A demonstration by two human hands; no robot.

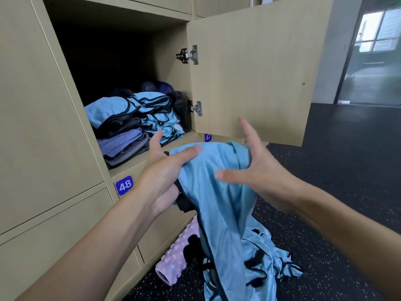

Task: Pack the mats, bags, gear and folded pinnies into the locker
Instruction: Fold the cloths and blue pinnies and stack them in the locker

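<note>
Both forearms reached forward from the lower corners of the view, and the two hands met in front of the open locker (169, 68). The left hand (165, 170) was turned palm inward, its thumb lying flat across the top of a light blue pinny (217, 192). Its lower fingers were curled under the cloth's black trim, so it gripped the pinny, while the forefinger stuck out straight towards the shelf.

The right hand (260, 168) stood just to the other side of the cloth with its fingers spread and straight, pointing up, and the thumb stretched out across the front of the fabric. It was open, and a fold of the pinny lay against its palm (whether it pressed or only touched, I could not tell).

From the grip the pinny hung down to a loose heap of pinnies (271, 268) on the dark speckled floor (336, 181) below the right hand. A pink knobbed roller (173, 261) lay on the floor below the left wrist, against the cabinet's base.

Beyond the left fingertips, inside the locker, sat a stack of folded pinnies (152, 114), with folded purple and grey cloths (123, 144) beside it and a dark bottle (180, 107) at the hinge side. The door (249, 72) stood open above the right hand. A blue label reading 48 (123, 185) was fixed just left of the left wrist.
</note>
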